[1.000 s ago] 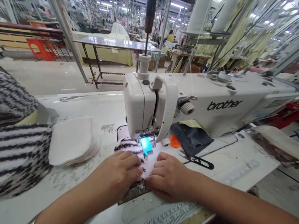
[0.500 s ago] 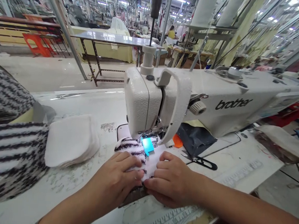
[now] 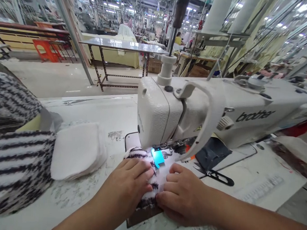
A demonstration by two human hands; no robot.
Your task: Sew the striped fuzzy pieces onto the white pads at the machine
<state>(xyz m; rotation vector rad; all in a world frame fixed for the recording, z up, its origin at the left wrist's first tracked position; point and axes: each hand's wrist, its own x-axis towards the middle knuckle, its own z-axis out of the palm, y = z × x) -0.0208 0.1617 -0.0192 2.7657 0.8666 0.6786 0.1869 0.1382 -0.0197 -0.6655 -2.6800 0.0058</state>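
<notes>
A fluffy black-and-white striped fabric piece (image 3: 148, 202) lies under the presser-foot area of the white sewing machine (image 3: 156, 111). My left hand (image 3: 131, 183) rests on top of it, fingers stretched out and pressing it down. At the fabric's right edge, my right hand (image 3: 182, 195) has curled fingers, with thumb and fingertips closed on the edge. Just ahead of my fingertips is a bright blue guide (image 3: 157, 158) beside the needle area. The needle itself cannot be made out.
A stack of white cloth pieces (image 3: 75, 152) and larger striped fabric pieces (image 3: 15, 169) lie on the left. To the right are black thread snips (image 3: 219, 177) and a dark cloth pouch (image 3: 212, 153). The machine's lifting handle (image 3: 207, 121) curves above my right hand.
The camera view has shifted, so the machine appears farther right and lower. Both hands stay at the fabric. More of its striped near end shows between them.
</notes>
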